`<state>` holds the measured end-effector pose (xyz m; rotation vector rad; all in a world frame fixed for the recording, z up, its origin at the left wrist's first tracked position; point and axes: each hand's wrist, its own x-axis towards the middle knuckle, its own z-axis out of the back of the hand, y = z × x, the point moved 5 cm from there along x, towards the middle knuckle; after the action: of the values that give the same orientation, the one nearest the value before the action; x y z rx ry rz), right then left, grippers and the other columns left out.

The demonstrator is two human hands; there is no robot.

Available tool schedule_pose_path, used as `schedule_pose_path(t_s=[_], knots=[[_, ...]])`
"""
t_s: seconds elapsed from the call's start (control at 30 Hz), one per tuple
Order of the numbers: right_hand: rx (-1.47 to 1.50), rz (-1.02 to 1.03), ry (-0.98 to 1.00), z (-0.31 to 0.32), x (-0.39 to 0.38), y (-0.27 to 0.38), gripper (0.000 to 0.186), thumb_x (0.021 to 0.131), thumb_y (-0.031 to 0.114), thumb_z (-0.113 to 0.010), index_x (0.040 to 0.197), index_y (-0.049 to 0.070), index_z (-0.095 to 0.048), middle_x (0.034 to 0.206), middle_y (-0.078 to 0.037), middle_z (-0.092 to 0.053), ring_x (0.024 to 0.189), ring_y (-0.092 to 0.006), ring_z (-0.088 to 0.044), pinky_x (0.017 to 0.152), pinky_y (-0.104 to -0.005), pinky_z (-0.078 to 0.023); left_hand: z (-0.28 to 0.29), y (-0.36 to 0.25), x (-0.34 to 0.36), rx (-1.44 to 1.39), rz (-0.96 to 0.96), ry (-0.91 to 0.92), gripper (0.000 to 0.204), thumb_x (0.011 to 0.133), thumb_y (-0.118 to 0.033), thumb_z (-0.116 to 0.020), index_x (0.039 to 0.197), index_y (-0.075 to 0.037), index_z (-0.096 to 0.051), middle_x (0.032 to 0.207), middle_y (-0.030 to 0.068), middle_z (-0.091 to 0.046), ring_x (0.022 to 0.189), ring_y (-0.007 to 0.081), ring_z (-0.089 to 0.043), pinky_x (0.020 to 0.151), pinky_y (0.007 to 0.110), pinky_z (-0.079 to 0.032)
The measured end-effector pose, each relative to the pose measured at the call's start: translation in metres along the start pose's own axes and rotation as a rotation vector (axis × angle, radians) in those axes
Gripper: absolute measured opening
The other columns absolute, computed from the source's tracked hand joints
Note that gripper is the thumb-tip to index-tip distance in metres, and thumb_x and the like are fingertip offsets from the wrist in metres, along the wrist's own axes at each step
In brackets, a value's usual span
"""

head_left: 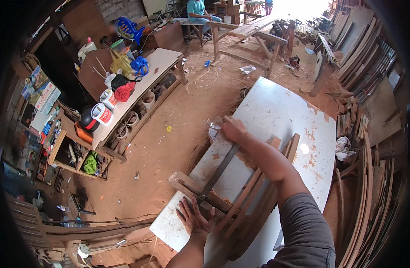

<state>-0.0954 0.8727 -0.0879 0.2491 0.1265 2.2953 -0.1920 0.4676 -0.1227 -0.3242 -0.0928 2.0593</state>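
Observation:
A long dark metal bar, which looks like a bar clamp (220, 167), lies slantwise across a wooden frame (243, 201) with long curved pieces. My right hand (233, 130) is closed at the bar's far end, by the left edge of the white tabletop (276, 105); its fingertips are partly hidden. Just beyond those fingers is a shiny, clear-looking thing (212, 125) that I cannot make out. My left hand (194, 219) rests with fingers spread beside the bar's near end, touching the frame's near corner and the tabletop.
To the left stands a long bench (158, 60) bearing white buckets (101, 114), bags and a dark helmet (89, 119). Wooden trestles (245, 35) and a seated person (197, 11) are farther back. Planks (365, 192) lean along the right side. Sandy floor (147, 147) lies between the tables.

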Motion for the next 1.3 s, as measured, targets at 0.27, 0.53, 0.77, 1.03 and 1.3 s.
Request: schedule_pose_path(t_s=[0.27,0.53,0.77,1.03,1.3], knots=[[-0.427,-0.112,-0.008,0.014,-0.009,-0.112,0.045,0.107,0.047,-0.053,0.113,0.014,-0.083,0.147,-0.012,-0.06,0.131,-0.0317,-0.058,0.108,-0.0491,-0.047,-0.009,0.006,0.001,0.008,-0.004,-0.018,0.107,0.095,-0.08,-0.043,0.17,-0.01,-0.017,0.176,0.0277,-0.007,0.164,0.0429,0.002,0.129,0.062,0.008],[-0.259,-0.3,0.12,0.027,-0.126,-0.119,0.065,0.109,0.058,-0.043,0.088,0.01,-0.082,0.087,-0.014,-0.078,0.094,-0.0364,-0.071,0.1,-0.0546,-0.049,-0.013,0.008,0.002,-0.032,0.002,-0.039,0.106,0.094,-0.082,-0.04,0.171,-0.014,-0.017,0.176,0.0257,-0.007,0.164,0.0419,0.003,0.13,0.061,0.008],[0.885,-0.674,0.265,-0.026,-0.169,-0.066,0.038,0.11,0.029,-0.055,0.091,0.002,-0.074,0.075,-0.011,-0.072,0.063,-0.0246,-0.069,0.053,-0.037,-0.051,-0.01,0.006,-0.001,-0.025,-0.023,-0.09,0.105,0.094,-0.073,-0.052,0.17,-0.007,-0.019,0.175,0.0294,-0.011,0.164,0.0443,-0.002,0.13,0.062,0.005],[1.969,-1.317,-0.381,-0.102,-0.121,0.023,0.046,0.111,0.049,-0.051,0.094,0.009,-0.068,0.077,-0.005,-0.063,0.061,-0.0188,-0.058,0.052,-0.0335,-0.047,-0.01,0.007,-0.002,-0.061,-0.054,-0.129,0.102,0.096,-0.075,-0.045,0.17,-0.009,-0.021,0.175,0.0286,-0.012,0.163,0.0448,-0.004,0.13,0.063,0.005],[1.521,-1.908,-0.737,-0.1,-0.018,0.08,0.091,0.103,0.072,-0.045,0.136,-0.01,-0.065,0.141,-0.031,-0.064,0.127,-0.0484,-0.063,0.108,-0.0486,-0.049,-0.01,0.008,-0.001,0.0,-0.025,-0.121,0.101,0.097,-0.079,-0.039,0.171,-0.013,-0.02,0.176,0.0267,-0.011,0.164,0.0435,-0.002,0.13,0.062,0.006]])
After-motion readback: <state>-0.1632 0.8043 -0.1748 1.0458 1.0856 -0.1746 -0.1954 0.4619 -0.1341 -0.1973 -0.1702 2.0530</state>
